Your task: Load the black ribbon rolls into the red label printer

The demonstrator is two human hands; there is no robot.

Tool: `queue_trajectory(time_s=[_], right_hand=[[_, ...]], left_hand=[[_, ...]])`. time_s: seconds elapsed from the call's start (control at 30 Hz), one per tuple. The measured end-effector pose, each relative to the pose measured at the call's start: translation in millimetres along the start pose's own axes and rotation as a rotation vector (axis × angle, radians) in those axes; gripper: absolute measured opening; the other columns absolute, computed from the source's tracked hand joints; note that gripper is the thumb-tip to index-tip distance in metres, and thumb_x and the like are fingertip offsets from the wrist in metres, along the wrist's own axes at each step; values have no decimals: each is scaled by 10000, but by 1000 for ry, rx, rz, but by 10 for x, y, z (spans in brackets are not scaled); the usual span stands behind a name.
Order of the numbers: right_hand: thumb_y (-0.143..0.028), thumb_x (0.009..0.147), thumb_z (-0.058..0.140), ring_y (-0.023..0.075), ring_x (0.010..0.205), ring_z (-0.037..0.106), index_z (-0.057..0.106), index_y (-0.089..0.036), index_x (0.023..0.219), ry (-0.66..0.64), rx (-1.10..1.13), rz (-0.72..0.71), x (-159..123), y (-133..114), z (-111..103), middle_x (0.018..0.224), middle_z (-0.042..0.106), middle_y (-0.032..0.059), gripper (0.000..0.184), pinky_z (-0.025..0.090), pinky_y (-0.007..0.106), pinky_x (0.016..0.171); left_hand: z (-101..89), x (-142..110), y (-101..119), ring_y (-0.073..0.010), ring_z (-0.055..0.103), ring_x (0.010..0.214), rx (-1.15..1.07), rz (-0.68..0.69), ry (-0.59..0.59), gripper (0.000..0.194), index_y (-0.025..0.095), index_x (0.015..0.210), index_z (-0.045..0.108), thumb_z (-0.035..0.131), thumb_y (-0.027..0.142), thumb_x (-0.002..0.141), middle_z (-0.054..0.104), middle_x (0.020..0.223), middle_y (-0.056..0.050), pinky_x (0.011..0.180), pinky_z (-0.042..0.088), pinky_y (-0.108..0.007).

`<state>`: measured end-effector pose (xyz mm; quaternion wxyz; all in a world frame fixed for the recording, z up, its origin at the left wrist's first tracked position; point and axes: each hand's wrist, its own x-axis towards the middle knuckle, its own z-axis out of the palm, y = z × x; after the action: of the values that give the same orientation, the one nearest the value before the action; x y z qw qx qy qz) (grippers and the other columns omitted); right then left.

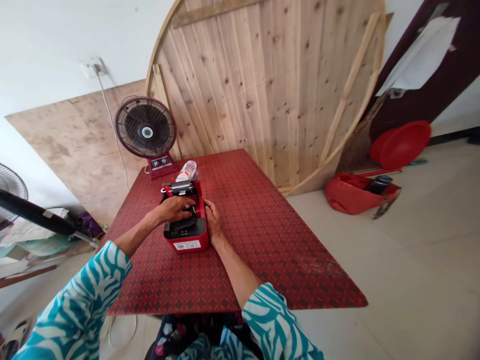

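Observation:
A small red and black box-shaped device point(186, 239) with a white label on its near face sits on a red patterned table point(262, 240). My left hand point(175, 208) lies over the device's black top, fingers curled down onto it. My right hand point(212, 220) rests against the device's right side, fingers pressed along it. A metal part stands up at the device's far end. Just behind it lies a clear plastic bottle point(186, 171) on its side.
A small red table fan point(147, 131) stands at the table's far end, its cord running up to a wall socket point(92, 66). A big round wooden board point(270, 85) leans on the wall. A red bag point(356, 192) and red basin point(400, 145) lie on the floor at right.

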<state>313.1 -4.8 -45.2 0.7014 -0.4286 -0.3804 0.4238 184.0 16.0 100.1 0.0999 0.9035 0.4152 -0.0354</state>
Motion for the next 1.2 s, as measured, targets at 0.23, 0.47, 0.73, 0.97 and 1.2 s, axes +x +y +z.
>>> queue_trajectory(time_s=[0.23, 0.47, 0.73, 0.97, 1.2], right_hand=[[-369, 798, 496, 208, 1084, 579, 666, -240, 1051, 9, 1, 17, -8, -30, -20, 1124, 683, 33, 331, 407, 379, 1003], [-399, 785, 498, 220, 1106, 571, 659, -239, 1059, -1, -10, 61, -27, -65, -59, 1145, 676, 39, 356, 401, 392, 996], [-428, 773, 524, 224, 1074, 591, 652, -215, 1062, 25, -31, 108, -58, -114, -78, 1133, 683, 56, 381, 439, 377, 933], [-425, 772, 526, 225, 1070, 591, 648, -209, 1051, 32, -70, 113, -67, -144, -83, 1134, 683, 55, 373, 459, 367, 903], [-420, 786, 499, 231, 1091, 590, 644, -234, 1061, 7, -78, 100, -65, -149, -87, 1138, 684, 47, 362, 455, 386, 932]], left_hand=[[-208, -577, -104, -176, 637, 761, -376, -26, 351, 273, 187, 988, 657, 593, 290, 743, 699, 892, -36, 704, 496, -280], [-11, -832, -1092, -209, 650, 821, -948, -282, 689, 473, 164, 1044, 586, 692, 290, 600, 694, 895, -51, 729, 504, -321], [396, -343, -1735, -173, 618, 692, -742, -510, 701, 396, 164, 932, 630, 631, 369, 593, 669, 756, -11, 648, 470, -274], [578, 12, -1788, -209, 615, 727, -498, -591, 624, 285, 203, 747, 593, 720, 424, 618, 651, 712, -18, 655, 424, -281], [514, 2, -1783, -255, 639, 862, -368, -544, 566, 376, 194, 869, 630, 685, 519, 687, 699, 878, -84, 723, 447, -296]])
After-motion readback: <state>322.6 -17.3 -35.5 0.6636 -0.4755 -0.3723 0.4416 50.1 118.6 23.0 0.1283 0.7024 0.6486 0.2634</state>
